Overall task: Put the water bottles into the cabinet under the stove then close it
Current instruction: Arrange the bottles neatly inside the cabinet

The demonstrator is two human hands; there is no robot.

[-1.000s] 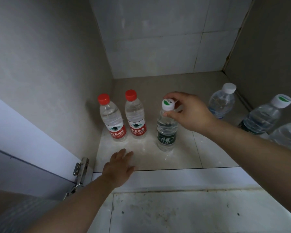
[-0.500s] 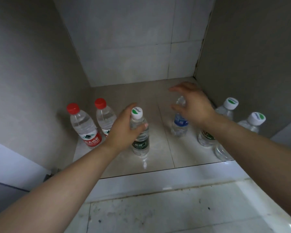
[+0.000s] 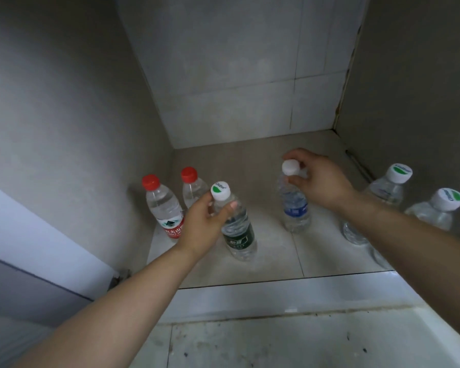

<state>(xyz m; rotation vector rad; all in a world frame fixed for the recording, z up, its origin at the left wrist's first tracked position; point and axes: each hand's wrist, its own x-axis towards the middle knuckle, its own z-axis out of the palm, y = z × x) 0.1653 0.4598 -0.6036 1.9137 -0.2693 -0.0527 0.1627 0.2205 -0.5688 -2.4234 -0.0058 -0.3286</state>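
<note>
I log two upright bottles: left hand (image 3: 199,224) gripping green bottle (image 3: 237,229) neck, right hand (image 3: 316,179) pinching blue bottle (image 3: 294,208) cap from above.

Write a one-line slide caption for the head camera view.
Left hand grips green-label bottle, right hand holds blue-label bottle inside tiled cabinet.

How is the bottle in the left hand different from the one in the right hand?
The green-label bottle has a dark green label and a green-marked white cap; the blue-label bottle has a blue label and a plain white cap. The left hand grips the first at its neck; the right hand pinches the other's cap. Both are clear and upright.
</note>
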